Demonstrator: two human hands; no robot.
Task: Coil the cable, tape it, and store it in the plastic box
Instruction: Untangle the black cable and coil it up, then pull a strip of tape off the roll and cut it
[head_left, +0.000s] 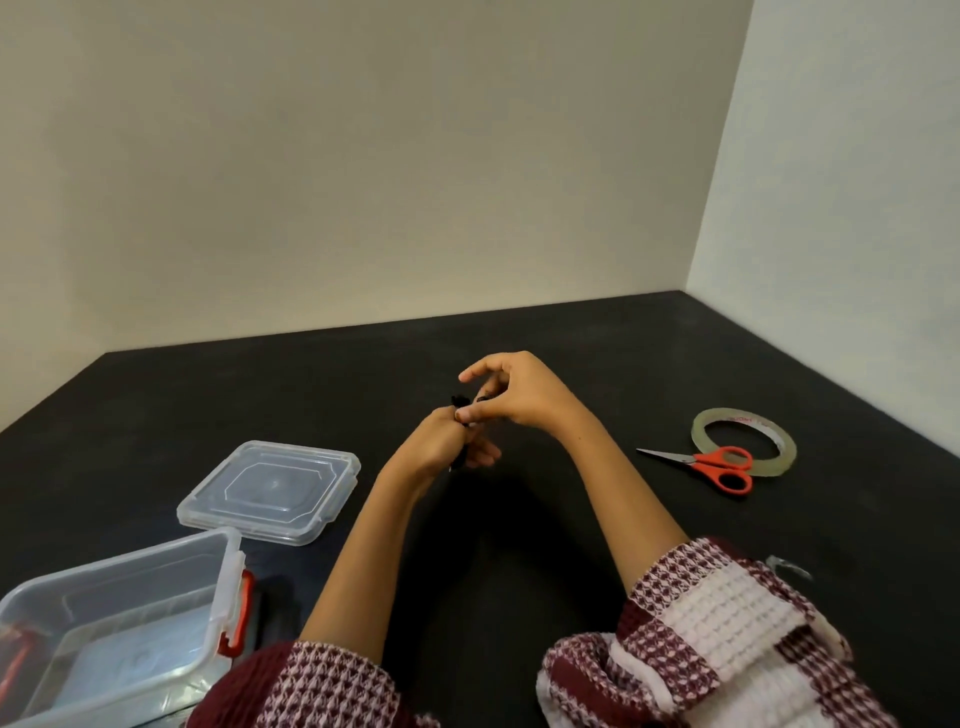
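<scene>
Both hands (478, 415) grip cable (461, 401) (mostly hidden, seemingly coiled).

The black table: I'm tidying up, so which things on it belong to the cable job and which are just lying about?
Belongs:
small black cable, held between left hand and right hand
clear tape roll
orange-handled scissors
clear plastic box with red latches
clear square lid

Lying about:
nothing clearly; a small clear scrap near the right sleeve, unidentifiable
</scene>
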